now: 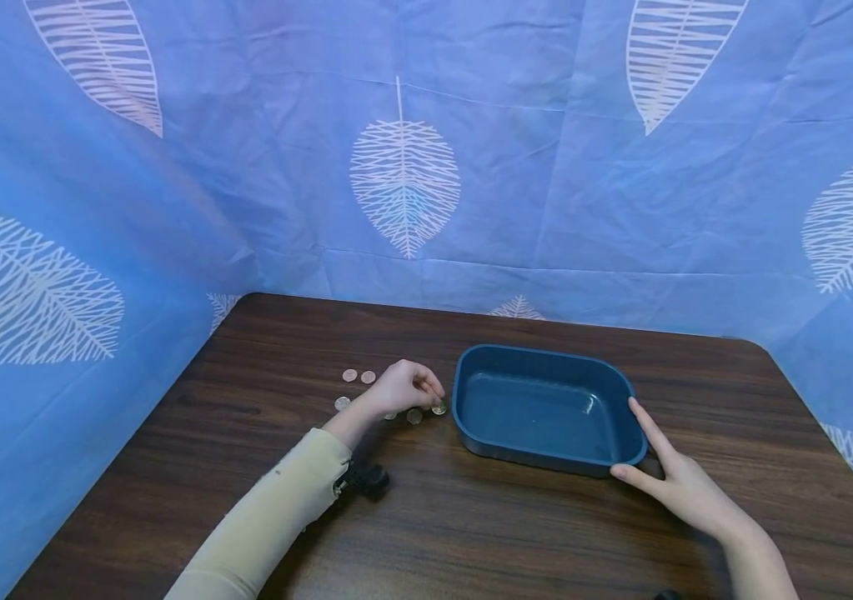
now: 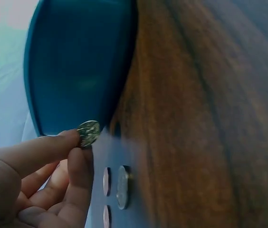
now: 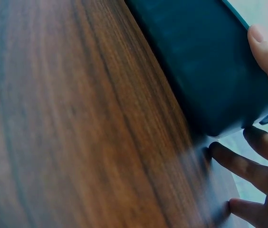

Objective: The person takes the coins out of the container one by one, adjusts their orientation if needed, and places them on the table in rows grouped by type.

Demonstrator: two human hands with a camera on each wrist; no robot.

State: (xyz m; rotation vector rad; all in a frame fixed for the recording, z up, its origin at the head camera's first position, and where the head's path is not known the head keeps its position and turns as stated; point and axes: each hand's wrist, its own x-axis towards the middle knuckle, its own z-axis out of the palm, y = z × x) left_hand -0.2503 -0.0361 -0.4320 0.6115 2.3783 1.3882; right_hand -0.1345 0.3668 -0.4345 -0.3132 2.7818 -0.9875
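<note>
My left hand (image 1: 405, 388) pinches a shiny coin (image 2: 89, 133) between thumb and forefinger, just left of the blue plastic bin (image 1: 546, 460). Its other fingers are bent in toward the palm. Below and to the left of this hand lie several loose coins (image 1: 414, 416), some silvery and some copper-coloured. The bin stands upright on the table, with nothing inside it. At its near right corner, my right hand (image 1: 684, 485) touches the rim with thumb and forefinger spread and fairly straight. In the right wrist view, the other fingers (image 3: 238, 164) extend beside the bin's end wall.
A dark wood-grain table (image 1: 516, 533) carries everything. Blue cloth (image 1: 283, 167) with white leaf prints hangs behind it and along both sides. A small black device (image 1: 369, 479) sits at the left wrist.
</note>
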